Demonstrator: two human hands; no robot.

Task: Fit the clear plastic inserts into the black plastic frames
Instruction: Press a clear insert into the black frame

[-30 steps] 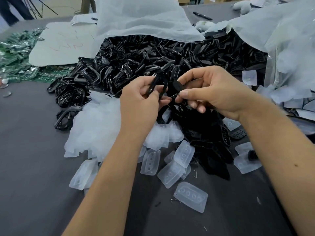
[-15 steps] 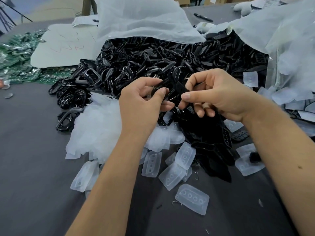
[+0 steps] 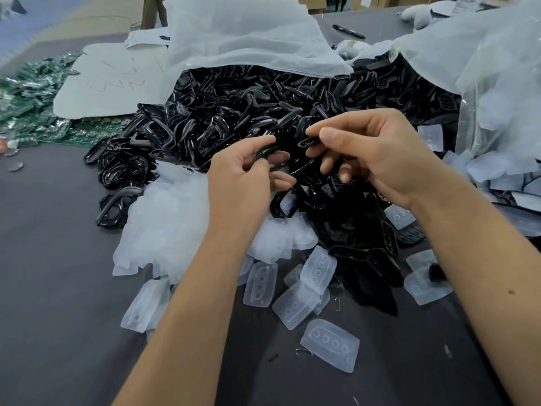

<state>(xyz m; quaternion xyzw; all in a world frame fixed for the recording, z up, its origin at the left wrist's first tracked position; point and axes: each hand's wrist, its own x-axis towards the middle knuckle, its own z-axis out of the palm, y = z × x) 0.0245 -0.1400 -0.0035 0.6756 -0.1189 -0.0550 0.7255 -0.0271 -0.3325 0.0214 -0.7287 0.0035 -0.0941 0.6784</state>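
Observation:
My left hand (image 3: 243, 177) grips a black plastic frame (image 3: 268, 149) between thumb and fingers, above the pile. My right hand (image 3: 377, 153) pinches a small black piece (image 3: 307, 141) with thumb and forefinger, close to the frame. A big heap of black frames (image 3: 248, 109) spills from a white bag behind the hands. Clear plastic inserts with round holes lie in front, among them a clear insert (image 3: 330, 344) nearest me and another clear insert (image 3: 260, 284) under my left forearm.
Grey tabletop (image 3: 58, 259) on the left. White bag (image 3: 234, 36) at the back, a clear bag of inserts (image 3: 497, 112) at right. Green circuit boards (image 3: 26, 106) at far left, a sheet of card (image 3: 111, 80) beside them. A black marker (image 3: 348, 31) lies far back.
Both hands have shifted slightly up and apart over the pile. The frame in my left hand has turned, and my right hand's black piece now sits just right of it.

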